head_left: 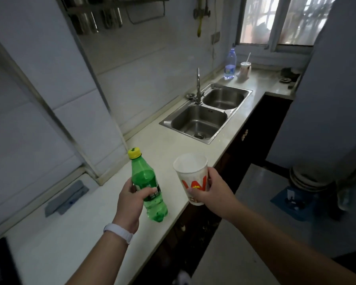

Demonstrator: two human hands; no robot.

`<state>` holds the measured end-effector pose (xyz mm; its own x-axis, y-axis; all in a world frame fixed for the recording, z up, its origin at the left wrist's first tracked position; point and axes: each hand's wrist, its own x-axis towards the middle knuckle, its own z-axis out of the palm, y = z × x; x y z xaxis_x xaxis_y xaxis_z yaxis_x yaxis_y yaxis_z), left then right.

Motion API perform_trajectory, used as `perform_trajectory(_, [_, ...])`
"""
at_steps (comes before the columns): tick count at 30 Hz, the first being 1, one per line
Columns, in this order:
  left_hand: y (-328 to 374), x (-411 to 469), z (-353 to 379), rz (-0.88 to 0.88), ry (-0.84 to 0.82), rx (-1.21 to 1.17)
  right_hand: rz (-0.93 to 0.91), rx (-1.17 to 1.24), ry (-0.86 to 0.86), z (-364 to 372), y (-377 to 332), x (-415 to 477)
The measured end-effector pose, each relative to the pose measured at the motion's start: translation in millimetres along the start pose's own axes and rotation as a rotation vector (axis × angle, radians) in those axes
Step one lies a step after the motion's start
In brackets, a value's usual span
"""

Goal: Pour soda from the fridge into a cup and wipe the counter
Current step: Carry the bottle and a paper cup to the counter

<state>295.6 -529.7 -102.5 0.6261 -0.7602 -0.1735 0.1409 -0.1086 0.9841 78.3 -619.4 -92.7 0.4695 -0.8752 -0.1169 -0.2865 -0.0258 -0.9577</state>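
Low in the middle of the frame, both forearms reach forward over the pale counter (152,145). The left hand (132,200), a white wristband (118,232) on its wrist, grips a green soda bottle (147,182) round its labelled middle, thumb across the front and fingers curled behind. The bottle leans with its top toward the upper left, and its yellow cap (134,153) is on. Whether its base touches the counter cannot be told.

Just right of it, the right hand (212,192) holds a white paper cup (191,173) with red and yellow print, thumb on the near side and fingers wrapped round the far side. The cup is nearly upright, mouth open to the camera, at the counter's front edge. Bottle and cup are near each other but apart.

Further up the frame a steel double sink (206,116) with a faucet (198,87) is set into the counter. Beyond it, in the upper right under the window, stand a clear water bottle (230,64) and a lidded cup with a straw (245,68).
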Motion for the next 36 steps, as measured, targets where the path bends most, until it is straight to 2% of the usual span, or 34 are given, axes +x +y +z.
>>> perform_trajectory(5, [-13,48,1,-0.044,0.03,-0.025,0.07,-0.016,-0.049,19,12,50])
perform_trajectory(14, [2,140,-28,-0.021,0.094,-0.033,0.037,-0.14,-0.092,47,-4,151])
perform_trajectory(27, [-9,152,-93,-0.088,0.376,-0.076,-0.121,-0.213,-0.271,130,10,235])
perform_trajectory(36, [-4,167,-66,-0.121,0.624,-0.105,-0.108,-0.228,-0.54,150,38,303])
